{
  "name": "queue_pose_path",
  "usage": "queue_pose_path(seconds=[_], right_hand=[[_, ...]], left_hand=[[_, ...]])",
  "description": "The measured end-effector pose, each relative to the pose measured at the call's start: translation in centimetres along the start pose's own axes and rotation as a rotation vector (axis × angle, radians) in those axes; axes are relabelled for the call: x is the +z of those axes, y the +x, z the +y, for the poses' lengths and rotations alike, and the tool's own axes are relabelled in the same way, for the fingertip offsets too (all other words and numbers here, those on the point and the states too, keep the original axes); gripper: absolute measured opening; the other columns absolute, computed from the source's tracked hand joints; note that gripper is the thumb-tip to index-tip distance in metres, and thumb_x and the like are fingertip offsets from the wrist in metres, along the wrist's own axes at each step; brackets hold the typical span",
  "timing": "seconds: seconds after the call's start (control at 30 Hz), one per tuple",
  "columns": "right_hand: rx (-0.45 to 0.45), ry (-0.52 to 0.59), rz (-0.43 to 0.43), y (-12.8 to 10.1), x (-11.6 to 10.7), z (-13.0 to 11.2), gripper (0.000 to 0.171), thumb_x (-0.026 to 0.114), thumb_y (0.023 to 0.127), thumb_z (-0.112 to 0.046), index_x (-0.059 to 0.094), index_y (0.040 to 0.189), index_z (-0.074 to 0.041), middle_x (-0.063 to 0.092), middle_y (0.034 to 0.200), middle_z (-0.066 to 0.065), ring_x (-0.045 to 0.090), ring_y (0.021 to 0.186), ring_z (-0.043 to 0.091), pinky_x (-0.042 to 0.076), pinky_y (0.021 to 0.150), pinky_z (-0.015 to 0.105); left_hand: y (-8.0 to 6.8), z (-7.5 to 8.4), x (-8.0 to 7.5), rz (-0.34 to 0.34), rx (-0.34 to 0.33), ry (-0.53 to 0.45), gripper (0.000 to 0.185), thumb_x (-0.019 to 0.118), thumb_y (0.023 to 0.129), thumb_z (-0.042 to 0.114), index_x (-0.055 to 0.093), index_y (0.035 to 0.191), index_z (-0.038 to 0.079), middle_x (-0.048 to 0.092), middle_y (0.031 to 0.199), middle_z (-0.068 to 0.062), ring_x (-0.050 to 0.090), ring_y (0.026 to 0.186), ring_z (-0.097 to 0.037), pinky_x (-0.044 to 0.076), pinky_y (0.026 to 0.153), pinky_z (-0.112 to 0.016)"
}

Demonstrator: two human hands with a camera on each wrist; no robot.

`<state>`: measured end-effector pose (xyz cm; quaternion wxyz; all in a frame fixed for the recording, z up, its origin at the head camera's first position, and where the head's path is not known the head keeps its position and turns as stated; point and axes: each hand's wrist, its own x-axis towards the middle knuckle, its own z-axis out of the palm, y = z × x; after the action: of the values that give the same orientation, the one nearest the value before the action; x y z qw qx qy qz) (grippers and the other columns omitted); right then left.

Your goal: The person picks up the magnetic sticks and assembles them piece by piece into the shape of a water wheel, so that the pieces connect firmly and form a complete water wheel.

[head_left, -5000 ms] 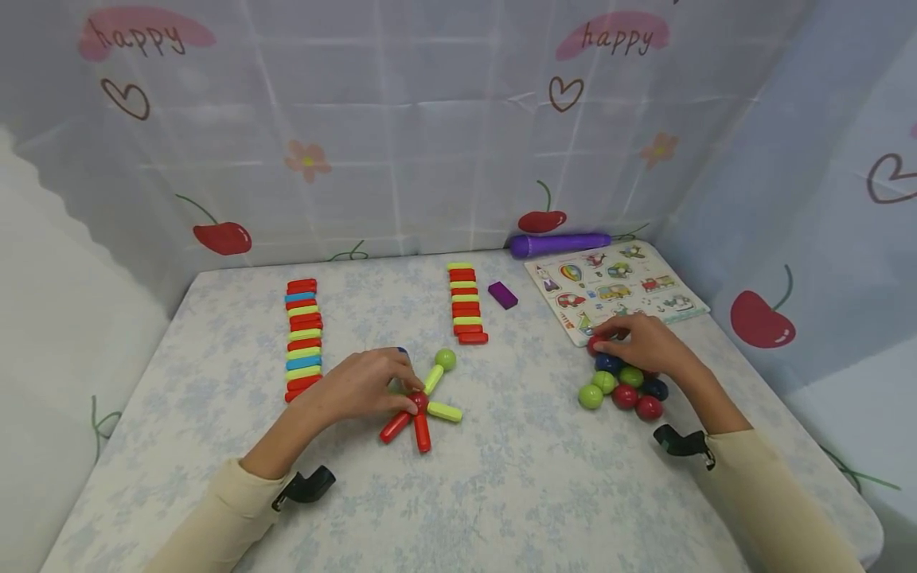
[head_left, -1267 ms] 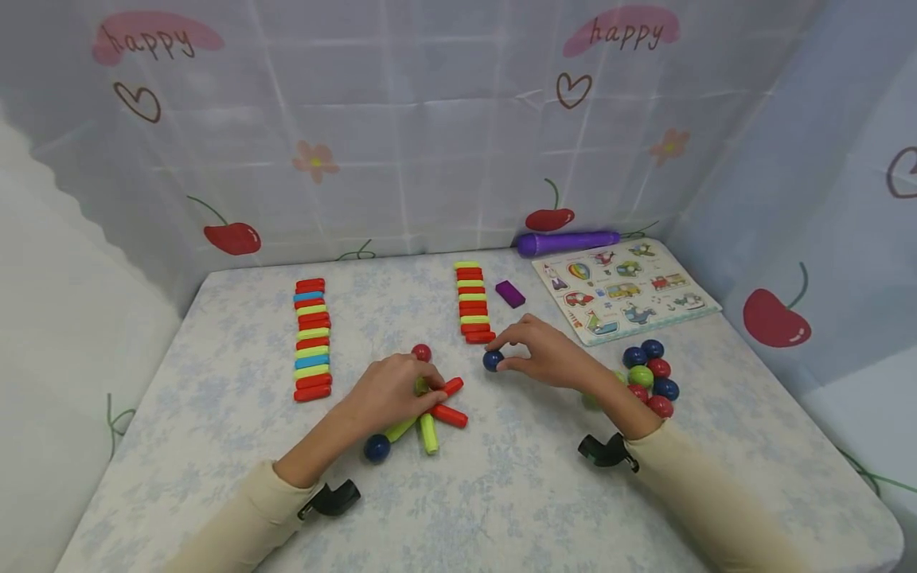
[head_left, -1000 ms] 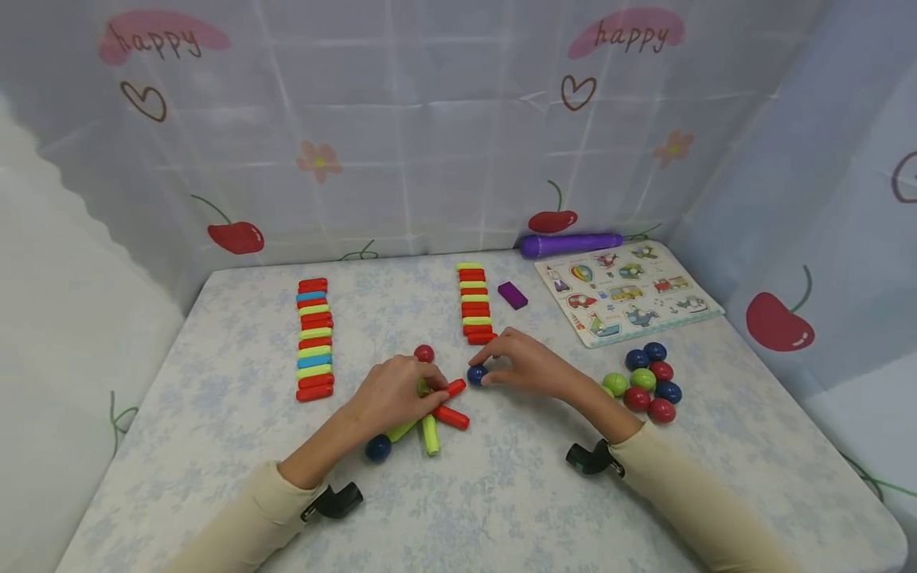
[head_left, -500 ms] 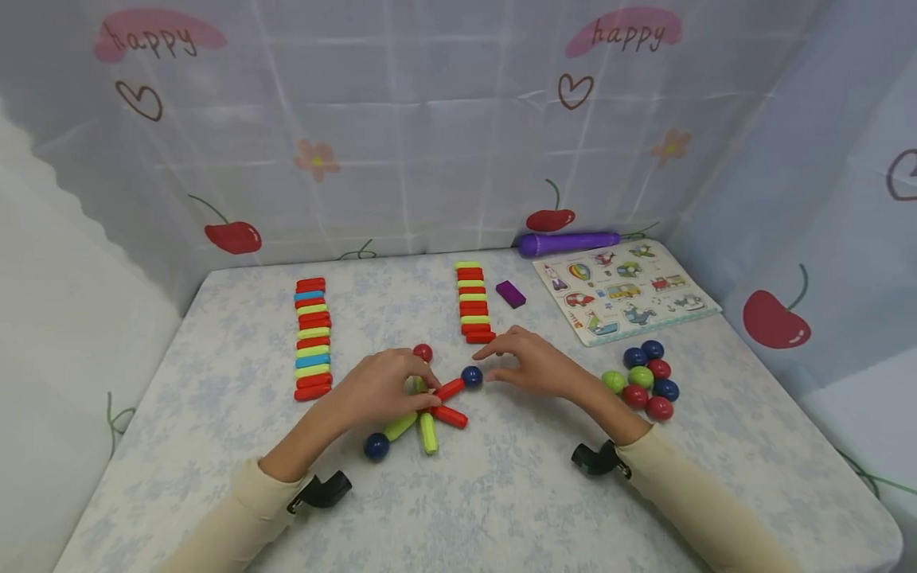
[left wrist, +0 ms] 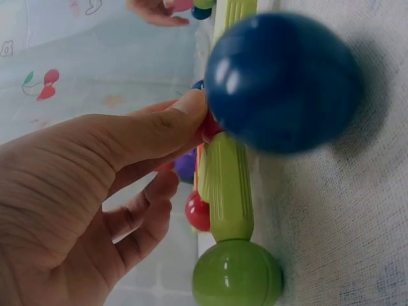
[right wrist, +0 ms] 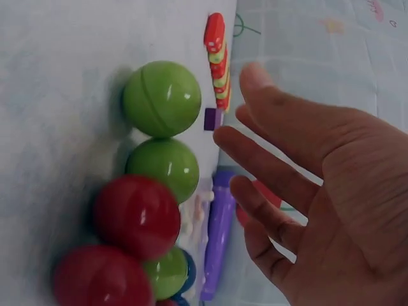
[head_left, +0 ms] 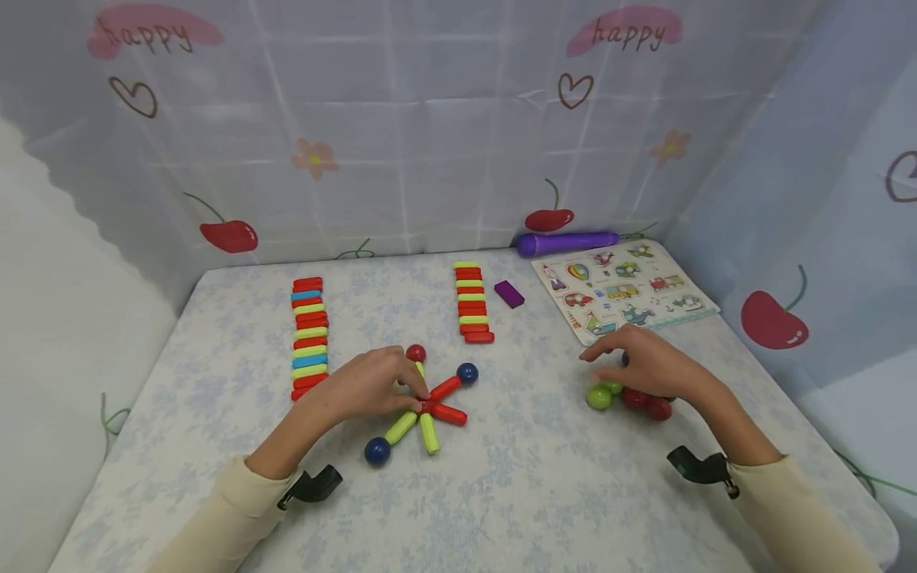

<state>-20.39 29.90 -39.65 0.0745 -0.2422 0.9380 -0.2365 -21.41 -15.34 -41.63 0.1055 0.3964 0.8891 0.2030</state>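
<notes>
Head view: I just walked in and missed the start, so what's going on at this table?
A person is working with coloured sticks and balls on a table. The left hand pinches the red centre ball of a star-shaped stick-and-ball figure, whose arms end in a red ball and two blue balls. The right hand hovers open over a cluster of loose balls, holding none. Two rows of spare sticks lie further back, beside a picture puzzle board.

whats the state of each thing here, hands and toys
left hand: fingers pinching the star's red hub
star: flat on table, balls on three spoke tips
right hand: open, over the ball pile
ball pile: loose, clustered on table
stick rows: lined up, untouched
puzzle: flat, pieces in place
</notes>
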Motion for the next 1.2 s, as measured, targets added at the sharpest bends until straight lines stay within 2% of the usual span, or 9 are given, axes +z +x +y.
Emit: queue_pose_path(seconds=[0.17,0.3,0.57,0.67,0.9,1.03,1.2], right_hand=[[0.008,-0.041,-0.058,-1.5,0.3,0.2,0.034,0.094,0.084,-0.028,0.085,0.116,-0.019,0.078,0.114,-0.007,0.06,0.112,0.027,0.054,0.092,0.05],[0.001,-0.097,-0.057,-1.7,0.7,0.3,0.036,0.098,0.079,-0.029,0.086,0.113,-0.022,0.077,0.109,-0.011,0.06,0.112,0.026,0.054,0.091,0.048],[-0.001,-0.137,-0.051,-1.3,1.3,0.3,0.033,0.097,0.08,-0.028,0.086,0.111,-0.025,0.076,0.104,-0.016,0.06,0.115,0.029,0.048,0.098,0.06],[-0.035,-0.132,-0.032,-0.4,1.8,0.0,0.031,0.096,0.081,-0.026,0.086,0.111,-0.024,0.077,0.104,-0.017,0.06,0.114,0.027,0.048,0.098,0.059],[-0.145,-0.081,-0.056,3.2,3.9,-2.9,0.033,0.095,0.084,-0.025,0.085,0.115,-0.021,0.078,0.108,-0.016,0.057,0.109,0.017,0.049,0.093,0.043],[-0.205,-0.077,-0.065,5.1,5.1,-5.0,0.033,0.094,0.085,-0.025,0.085,0.117,-0.021,0.077,0.109,-0.014,0.058,0.11,0.017,0.05,0.092,0.041],[-0.253,-0.072,-0.065,7.2,6.4,-6.7,0.033,0.093,0.087,-0.025,0.084,0.118,-0.021,0.078,0.11,-0.014,0.058,0.111,0.017,0.051,0.094,0.041]], left_hand=[[-0.1,0.1,0.2,0.034,-0.02,0.016,0.013,0.091,0.089,0.029,0.088,0.1,0.024,0.076,0.094,0.018,0.058,0.096,-0.011,0.052,0.078,-0.029],[-0.1,0.3,0.4,0.06,-0.027,0.013,0.016,0.092,0.087,0.032,0.088,0.099,0.023,0.075,0.091,0.018,0.057,0.09,-0.013,0.049,0.069,-0.026],[-0.2,0.6,0.5,0.082,-0.035,0.051,0.017,0.093,0.086,0.035,0.088,0.097,0.023,0.073,0.089,0.017,0.05,0.084,-0.008,0.046,0.062,-0.024],[-0.2,0.7,0.5,0.09,-0.055,0.066,0.017,0.094,0.085,0.035,0.088,0.096,0.024,0.071,0.089,0.015,0.048,0.082,-0.007,0.044,0.06,-0.024],[-0.1,0.9,0.7,0.094,-0.076,0.077,0.016,0.092,0.087,0.038,0.086,0.095,0.026,0.069,0.088,0.013,0.047,0.082,-0.008,0.043,0.06,-0.024],[0.1,1.1,1.0,0.113,-0.06,0.059,0.016,0.091,0.089,0.037,0.085,0.098,0.025,0.07,0.09,0.014,0.051,0.086,-0.01,0.046,0.063,-0.026],[0.9,1.4,2.2,0.151,-0.052,0.029,0.013,0.087,0.094,0.033,0.084,0.103,0.023,0.066,0.086,0.016,0.053,0.087,-0.011,0.048,0.065,-0.026]])
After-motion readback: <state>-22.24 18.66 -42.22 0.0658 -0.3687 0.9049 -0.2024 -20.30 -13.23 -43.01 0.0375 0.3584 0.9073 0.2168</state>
